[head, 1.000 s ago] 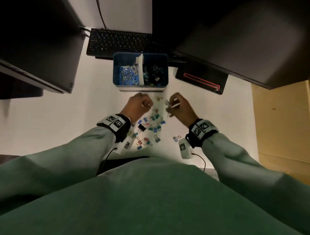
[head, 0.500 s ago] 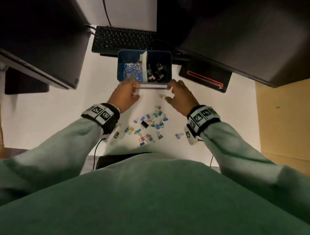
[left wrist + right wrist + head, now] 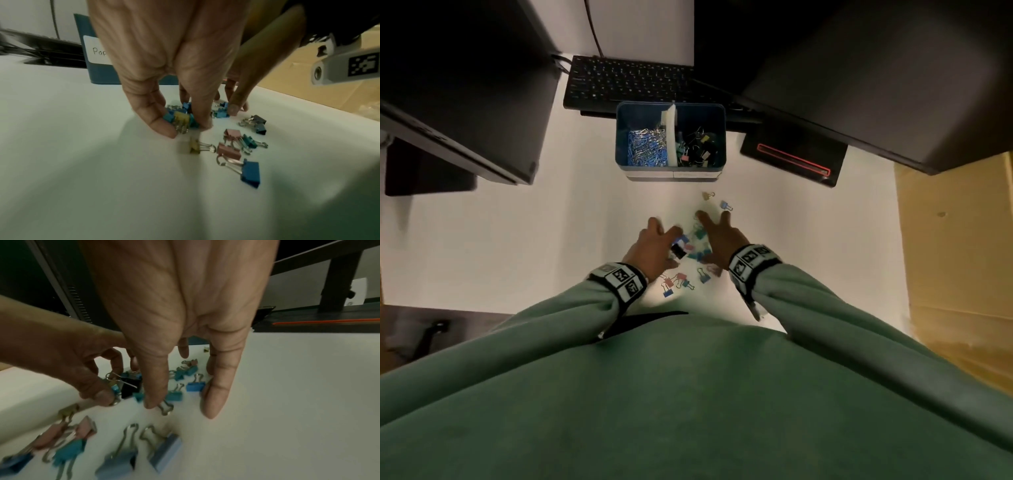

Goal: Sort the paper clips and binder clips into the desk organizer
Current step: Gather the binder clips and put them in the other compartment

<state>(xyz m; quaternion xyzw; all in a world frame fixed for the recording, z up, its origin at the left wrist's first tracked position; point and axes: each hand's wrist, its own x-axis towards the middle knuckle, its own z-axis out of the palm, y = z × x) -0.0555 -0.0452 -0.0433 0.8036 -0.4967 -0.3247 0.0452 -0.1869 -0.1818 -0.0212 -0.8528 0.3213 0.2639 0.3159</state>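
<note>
Below, both hands among binder clips

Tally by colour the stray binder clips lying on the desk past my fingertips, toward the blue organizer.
gold binder clip: 1
blue binder clip: 1
Total: 2

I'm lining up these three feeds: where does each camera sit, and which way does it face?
Head: worn on the head, faces down over green sleeves and both hands at the blue organizer and keyboard.
Left wrist: looks along the left hand, which pinches a cluster of binder clips.
Right wrist: looks along the right hand, fingers spread over clips.
Shared: both wrist views show the other hand and the clip pile.
</note>
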